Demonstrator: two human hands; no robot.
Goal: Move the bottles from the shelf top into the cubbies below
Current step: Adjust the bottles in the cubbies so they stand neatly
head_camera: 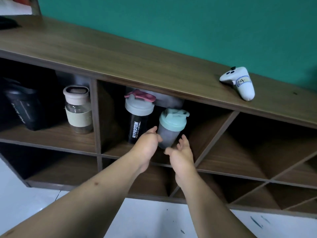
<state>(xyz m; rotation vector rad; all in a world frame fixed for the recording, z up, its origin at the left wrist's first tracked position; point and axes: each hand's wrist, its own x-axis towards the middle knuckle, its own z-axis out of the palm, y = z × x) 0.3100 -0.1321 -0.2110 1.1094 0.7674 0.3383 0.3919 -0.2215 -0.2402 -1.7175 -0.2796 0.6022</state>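
Observation:
A grey shaker with a teal lid (pixel 171 127) leans to the right in the middle upper cubby, its base near the cubby floor. My left hand (pixel 147 146) grips its lower left side with thumb and fingertips. My right hand (pixel 181 157) is just right of and below the shaker's base, fingers spread and off the bottle. A black MYPROTEIN shaker with a grey and pink lid (pixel 138 121) stands upright right beside it on the left. In the left cubby stand a glass bottle with a beige sleeve (pixel 78 110) and a black shaker (pixel 24 109).
The wooden shelf top (pixel 120 54) carries a white game controller (pixel 240 82) at the right, against a green wall. Diagonal-divided cubbies (pixel 240 152) lie to the right, and lower cubbies (pixel 65 169) sit above a white floor.

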